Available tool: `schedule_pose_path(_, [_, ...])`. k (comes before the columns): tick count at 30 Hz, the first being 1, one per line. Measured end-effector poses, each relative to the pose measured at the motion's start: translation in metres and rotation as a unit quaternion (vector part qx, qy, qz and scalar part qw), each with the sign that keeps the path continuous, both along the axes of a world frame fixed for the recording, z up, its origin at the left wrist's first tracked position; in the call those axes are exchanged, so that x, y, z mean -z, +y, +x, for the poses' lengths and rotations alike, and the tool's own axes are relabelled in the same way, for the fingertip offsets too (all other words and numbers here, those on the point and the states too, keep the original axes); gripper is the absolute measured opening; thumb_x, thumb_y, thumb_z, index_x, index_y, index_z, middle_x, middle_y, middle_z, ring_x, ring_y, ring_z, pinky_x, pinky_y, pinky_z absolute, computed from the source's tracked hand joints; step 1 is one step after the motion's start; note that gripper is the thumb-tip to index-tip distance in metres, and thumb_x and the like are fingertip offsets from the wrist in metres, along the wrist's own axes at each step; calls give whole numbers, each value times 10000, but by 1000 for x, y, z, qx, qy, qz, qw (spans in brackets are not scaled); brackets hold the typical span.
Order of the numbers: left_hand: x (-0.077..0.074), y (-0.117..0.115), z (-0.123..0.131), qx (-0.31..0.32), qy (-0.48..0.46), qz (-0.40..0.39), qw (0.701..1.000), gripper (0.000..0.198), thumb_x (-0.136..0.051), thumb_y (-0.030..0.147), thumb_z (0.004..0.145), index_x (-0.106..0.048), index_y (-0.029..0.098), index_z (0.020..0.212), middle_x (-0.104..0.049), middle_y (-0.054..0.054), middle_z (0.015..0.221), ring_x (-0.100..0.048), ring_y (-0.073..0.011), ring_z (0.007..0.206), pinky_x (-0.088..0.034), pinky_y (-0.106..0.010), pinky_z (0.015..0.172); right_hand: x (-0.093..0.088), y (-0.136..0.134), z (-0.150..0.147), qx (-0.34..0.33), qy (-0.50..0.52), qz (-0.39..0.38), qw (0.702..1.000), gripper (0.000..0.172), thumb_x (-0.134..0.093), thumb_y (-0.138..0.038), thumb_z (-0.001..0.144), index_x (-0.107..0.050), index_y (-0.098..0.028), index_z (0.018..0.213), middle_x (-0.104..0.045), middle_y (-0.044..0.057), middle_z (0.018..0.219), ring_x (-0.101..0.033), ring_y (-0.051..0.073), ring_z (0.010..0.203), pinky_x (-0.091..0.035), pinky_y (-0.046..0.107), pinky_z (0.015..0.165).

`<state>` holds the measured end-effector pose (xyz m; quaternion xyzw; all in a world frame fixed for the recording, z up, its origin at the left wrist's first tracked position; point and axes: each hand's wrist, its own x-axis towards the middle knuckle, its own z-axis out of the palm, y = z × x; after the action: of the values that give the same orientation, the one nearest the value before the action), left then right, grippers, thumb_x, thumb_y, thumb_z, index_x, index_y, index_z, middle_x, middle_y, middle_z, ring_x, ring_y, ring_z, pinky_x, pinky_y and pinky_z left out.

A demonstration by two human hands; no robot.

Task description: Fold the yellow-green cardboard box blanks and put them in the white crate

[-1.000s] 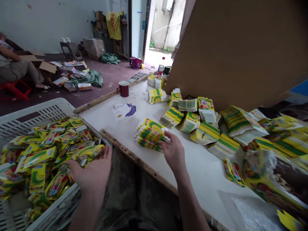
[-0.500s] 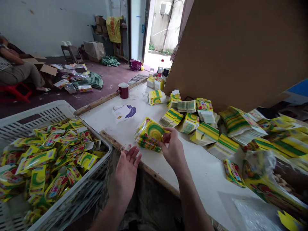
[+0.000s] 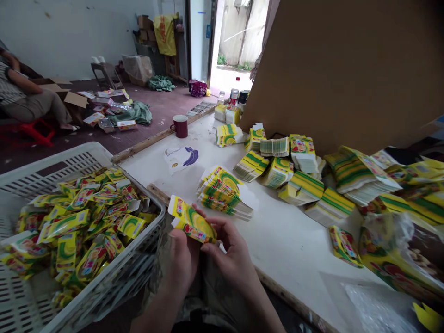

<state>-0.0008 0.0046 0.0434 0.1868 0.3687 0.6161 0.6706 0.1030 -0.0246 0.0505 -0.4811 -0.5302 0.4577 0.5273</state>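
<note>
Both my hands hold one flat yellow-and-green printed carton blank (image 3: 190,221) over my lap, just in front of the table edge. My left hand (image 3: 183,259) grips its lower left side with fingers curled. My right hand (image 3: 232,256) pinches its right end. Just beyond on the white table (image 3: 284,236) lies a fanned stack of the same blanks (image 3: 222,192). At my left stands a white slatted plastic crate (image 3: 69,162) heaped with folded yellow-green packets (image 3: 79,217).
Many more stacks of blanks (image 3: 301,180) line the table below a tall brown cardboard sheet (image 3: 340,69). A dark red mug (image 3: 180,126) stands at the far table edge. Plastic-wrapped bundles (image 3: 391,254) lie at right. A person (image 3: 24,99) sits at far left among boxes on the floor.
My left hand left the crate and came to the middle. My right hand lifted one blank off the fanned stack and brought it down to my lap, where both hands now hold it.
</note>
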Motion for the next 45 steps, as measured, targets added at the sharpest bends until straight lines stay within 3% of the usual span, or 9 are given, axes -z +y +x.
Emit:
schedule_pose_path(7, [12, -5, -9, -51, 84, 41, 994, 219, -839, 330, 683, -745, 209, 839, -763, 11, 845, -679, -140, 789, -519, -219, 795, -10, -2, 13, 65, -62, 38, 995, 84, -646, -198, 845, -712, -206, 897, -719, 16, 785, -646, 184, 713, -509, 276, 640])
schedule_pose_path(12, [-10, 5, -45, 15, 83, 95, 992, 847, -666, 789, 593, -681, 184, 1184, -673, -127, 1259, -608, -298, 1160, -480, -360, 982, -15, -4, 36, 58, -270, 173, 945, 282, -626, -129, 871, -745, -329, 1030, -744, 13, 889, -650, 216, 833, -511, 392, 810])
schedule_pose_path(16, [-17, 5, -60, 200, 291, 157, 922, 922, -958, 340, 387, -655, 223, 1250, -658, -122, 1281, -555, -361, 1227, -420, -383, 1050, -15, -11, 40, -20, -408, 243, 880, 426, -611, -132, 899, -656, -448, 1181, -747, -40, 975, -616, 238, 1074, -196, 540, 1157])
schedule_pose_path(22, [0, -6, -39, 193, 412, 173, 873, 700, -876, 163, 546, -668, 275, 1205, -731, -70, 1070, -659, -308, 984, -494, -349, 894, 4, -15, 22, 202, -167, 145, 954, 724, -619, -385, 898, -250, -323, 1518, -253, 76, 1600, -212, 326, 1473, -202, 600, 1171])
schedule_pose_path(28, [1, -11, -29, 190, 409, 243, 858, 751, -838, 101, 577, -601, 270, 1269, -672, -86, 1202, -638, -290, 1061, -471, -307, 906, 13, -9, 13, 51, 75, -86, 992, 366, -513, -412, 953, -595, -265, 1278, -636, 85, 1321, -590, 277, 1232, -473, 462, 1048])
schedule_pose_path(34, [1, -13, -24, 220, 475, 287, 802, 504, -727, 179, 725, -509, 266, 1171, -674, -36, 1007, -667, -217, 849, -502, -275, 731, 1, -14, 13, -24, 31, -29, 999, 528, -434, -507, 978, -407, -311, 1467, -497, 63, 1481, -467, 251, 1358, -386, 449, 1124])
schedule_pose_path(38, [14, -15, -21, 260, 520, 313, 751, 463, -635, 150, 716, -505, 228, 1153, -641, -69, 1023, -660, -253, 898, -532, -346, 757, 5, -19, 15, -86, -157, 39, 983, 581, -500, -254, 963, -318, -304, 1512, -243, 59, 1612, -313, 246, 1447, -302, 435, 1167])
schedule_pose_path(41, [21, -15, -24, 201, 576, 312, 728, 664, -617, 166, 726, -356, 169, 1337, -498, -192, 1315, -540, -332, 1208, -465, -484, 981, 11, -18, 19, -28, -194, 74, 978, 563, -411, -86, 938, -452, -334, 1441, -289, 39, 1599, -347, 226, 1432, -342, 408, 1148])
schedule_pose_path(45, [13, -10, -40, 213, 592, 257, 734, 553, -661, 180, 733, -433, 192, 1236, -577, -128, 1195, -573, -300, 1135, -476, -462, 965, 17, -17, 29, 22, -221, 115, 968, 610, -464, -148, 958, -302, -346, 1511, -146, 38, 1640, -252, 254, 1470, -335, 433, 1151])
